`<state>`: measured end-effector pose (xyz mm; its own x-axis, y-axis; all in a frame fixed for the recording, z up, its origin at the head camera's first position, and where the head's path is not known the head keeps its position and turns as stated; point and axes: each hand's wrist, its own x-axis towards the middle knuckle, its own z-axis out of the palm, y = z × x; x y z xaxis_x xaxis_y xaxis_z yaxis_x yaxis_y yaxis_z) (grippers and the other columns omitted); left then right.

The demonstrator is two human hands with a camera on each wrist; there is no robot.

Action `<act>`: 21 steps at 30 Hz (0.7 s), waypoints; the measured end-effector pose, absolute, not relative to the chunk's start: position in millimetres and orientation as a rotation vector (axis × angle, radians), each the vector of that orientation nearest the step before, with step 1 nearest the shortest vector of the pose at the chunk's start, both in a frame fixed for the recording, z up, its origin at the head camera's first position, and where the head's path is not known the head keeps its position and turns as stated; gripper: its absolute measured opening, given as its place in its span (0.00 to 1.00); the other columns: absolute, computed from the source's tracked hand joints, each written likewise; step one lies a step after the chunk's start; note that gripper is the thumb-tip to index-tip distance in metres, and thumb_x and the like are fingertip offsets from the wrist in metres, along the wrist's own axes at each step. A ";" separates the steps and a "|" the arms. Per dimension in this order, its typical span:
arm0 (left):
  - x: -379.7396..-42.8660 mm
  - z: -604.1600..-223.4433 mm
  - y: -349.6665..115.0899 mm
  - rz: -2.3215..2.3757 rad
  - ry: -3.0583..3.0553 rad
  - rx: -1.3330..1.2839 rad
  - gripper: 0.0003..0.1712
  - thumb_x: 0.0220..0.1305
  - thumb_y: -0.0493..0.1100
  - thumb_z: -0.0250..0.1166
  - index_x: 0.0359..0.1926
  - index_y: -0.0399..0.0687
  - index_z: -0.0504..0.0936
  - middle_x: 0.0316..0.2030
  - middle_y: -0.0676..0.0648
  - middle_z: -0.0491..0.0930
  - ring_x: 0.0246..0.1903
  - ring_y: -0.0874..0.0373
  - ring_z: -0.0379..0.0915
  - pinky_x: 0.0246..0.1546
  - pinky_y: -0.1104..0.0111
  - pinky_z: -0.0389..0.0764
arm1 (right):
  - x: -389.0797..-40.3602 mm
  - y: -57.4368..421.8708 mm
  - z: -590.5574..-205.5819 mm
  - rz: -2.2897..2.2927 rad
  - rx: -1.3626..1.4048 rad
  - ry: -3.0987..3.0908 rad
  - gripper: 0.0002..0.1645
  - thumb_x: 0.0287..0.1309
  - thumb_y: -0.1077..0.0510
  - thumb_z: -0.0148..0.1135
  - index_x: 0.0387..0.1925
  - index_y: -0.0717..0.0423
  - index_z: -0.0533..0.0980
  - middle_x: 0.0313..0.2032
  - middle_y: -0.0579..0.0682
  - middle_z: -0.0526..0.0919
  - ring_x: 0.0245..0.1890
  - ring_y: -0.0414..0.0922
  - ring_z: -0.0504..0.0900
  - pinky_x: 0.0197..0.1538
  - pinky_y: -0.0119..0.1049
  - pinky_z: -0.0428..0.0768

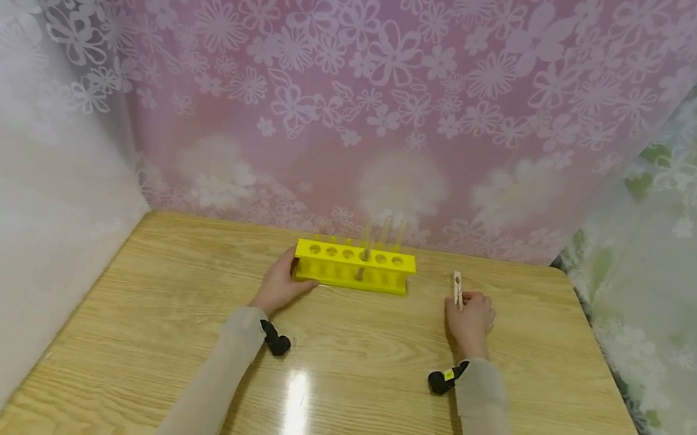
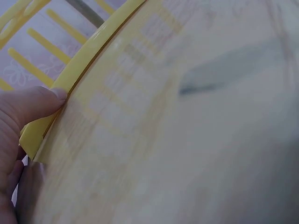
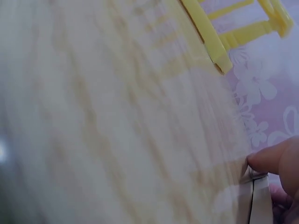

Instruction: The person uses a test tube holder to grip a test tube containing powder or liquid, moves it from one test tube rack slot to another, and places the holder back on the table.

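Note:
A yellow test tube rack (image 1: 350,282) with a row of round holes stands near the table's back edge. One glass test tube (image 1: 360,273) sits upright in a hole right of its middle; more glass tubes (image 1: 386,229) rise behind the rack's right half. My left hand (image 1: 279,285) grips the rack's left end, its thumb (image 2: 44,102) on the front edge of the base. To the right of the rack, my right hand (image 1: 471,318) pinches a wooden test tube clamp (image 1: 457,287) by its near end. That clamp points toward the back.
The wood-grain table (image 1: 359,405) ends just behind the rack at a pink flowered curtain (image 1: 361,104). Pale curtains hang at the left (image 1: 20,209) and right (image 1: 668,297) sides. Light glares off the tabletop between the forearms.

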<state>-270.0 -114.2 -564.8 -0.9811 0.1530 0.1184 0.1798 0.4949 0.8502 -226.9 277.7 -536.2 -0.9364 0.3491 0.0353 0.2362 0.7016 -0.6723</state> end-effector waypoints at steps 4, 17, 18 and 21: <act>-270.7 -564.3 -113.9 -1.529 -2.686 -0.308 0.49 0.55 0.48 0.77 0.73 0.49 0.61 0.66 0.43 0.69 0.63 0.46 0.67 0.63 0.52 0.70 | -227.9 276.2 -535.1 1.020 -0.506 -2.752 0.23 0.66 0.54 0.58 0.51 0.72 0.73 0.49 0.69 0.69 0.53 0.70 0.62 0.56 0.62 0.60; -269.2 -565.5 -113.9 -1.543 -2.701 -0.304 0.48 0.56 0.48 0.76 0.73 0.49 0.61 0.66 0.43 0.69 0.63 0.46 0.67 0.64 0.51 0.69 | -225.0 273.1 -531.3 0.972 -0.540 -2.712 0.18 0.62 0.60 0.53 0.41 0.75 0.78 0.43 0.72 0.74 0.49 0.71 0.67 0.54 0.62 0.65; -268.9 -565.6 -113.9 -1.541 -2.699 -0.303 0.48 0.56 0.48 0.76 0.73 0.49 0.61 0.66 0.43 0.69 0.63 0.46 0.67 0.63 0.51 0.69 | -225.2 273.0 -530.8 0.964 -0.529 -2.704 0.18 0.61 0.60 0.53 0.40 0.75 0.78 0.42 0.72 0.74 0.49 0.71 0.68 0.54 0.61 0.65; -268.0 -565.7 -113.9 -1.538 -2.695 -0.305 0.49 0.56 0.48 0.76 0.74 0.48 0.61 0.66 0.42 0.69 0.63 0.45 0.67 0.63 0.51 0.70 | -225.3 272.7 -530.6 0.969 -0.496 -2.685 0.17 0.60 0.61 0.54 0.38 0.76 0.77 0.41 0.72 0.74 0.46 0.70 0.70 0.52 0.60 0.67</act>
